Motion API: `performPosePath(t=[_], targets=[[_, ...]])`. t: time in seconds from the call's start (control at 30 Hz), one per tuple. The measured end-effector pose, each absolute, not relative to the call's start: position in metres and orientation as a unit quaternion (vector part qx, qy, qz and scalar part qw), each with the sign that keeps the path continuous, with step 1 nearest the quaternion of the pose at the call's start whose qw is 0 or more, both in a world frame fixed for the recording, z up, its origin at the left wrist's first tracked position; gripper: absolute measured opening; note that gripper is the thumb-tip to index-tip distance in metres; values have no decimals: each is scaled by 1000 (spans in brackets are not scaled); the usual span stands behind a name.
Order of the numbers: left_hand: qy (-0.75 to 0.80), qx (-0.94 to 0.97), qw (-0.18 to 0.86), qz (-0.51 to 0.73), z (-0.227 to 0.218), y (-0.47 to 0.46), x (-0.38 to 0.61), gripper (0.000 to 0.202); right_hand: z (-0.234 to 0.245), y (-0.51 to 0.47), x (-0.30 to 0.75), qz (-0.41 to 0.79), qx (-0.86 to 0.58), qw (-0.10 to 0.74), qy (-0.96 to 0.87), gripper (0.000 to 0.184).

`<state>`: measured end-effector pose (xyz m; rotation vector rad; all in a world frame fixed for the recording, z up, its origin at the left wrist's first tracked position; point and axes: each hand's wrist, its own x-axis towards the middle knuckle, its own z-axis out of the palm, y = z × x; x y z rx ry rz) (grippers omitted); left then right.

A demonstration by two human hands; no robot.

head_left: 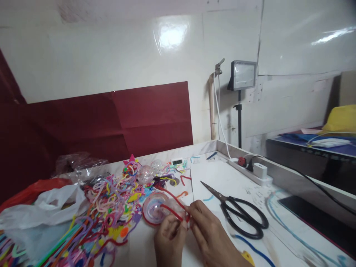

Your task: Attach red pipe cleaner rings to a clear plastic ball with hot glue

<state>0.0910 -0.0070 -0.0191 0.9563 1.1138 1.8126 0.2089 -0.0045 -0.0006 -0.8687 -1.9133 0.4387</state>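
Both hands meet at the front middle of the table, fingertips pinched together on a bent red pipe cleaner [175, 195]. My left hand [170, 237] grips it from below on the left, while my right hand [208, 231] pinches its bend from the right. Two red ends point away to the upper left. Just beyond the fingers lies a clear round plastic piece [152, 209] with a red rim. Part of it is hidden behind the pipe cleaner and my left hand. Black-handled scissors [236, 213] lie to the right of my right hand, blades pointing away.
A heap of colourful pipe cleaners [111, 211] covers the left side, beside a white plastic bag [47, 218]. Clear balls [145, 174] and a small digital display [177, 162] sit farther back. A power strip [250, 172] and a phone [319, 218] are at the right.
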Motion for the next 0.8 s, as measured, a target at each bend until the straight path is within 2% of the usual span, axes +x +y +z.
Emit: performPosePath(t=[0.23, 0.43, 0.67, 0.8], targets=[[419, 365, 424, 715, -23, -7, 88, 24, -2, -7, 209, 165, -337, 484, -790, 31], [415, 342, 475, 697, -19, -8, 78, 41, -1, -8, 207, 148, -321, 493, -795, 33], [413, 356, 481, 687, -19, -8, 72, 36, 4, -11, 206, 107, -311, 490, -807, 36], [402, 365, 477, 691, -23, -8, 74, 38, -3, -11, 205, 34, -312, 480, -820, 36]])
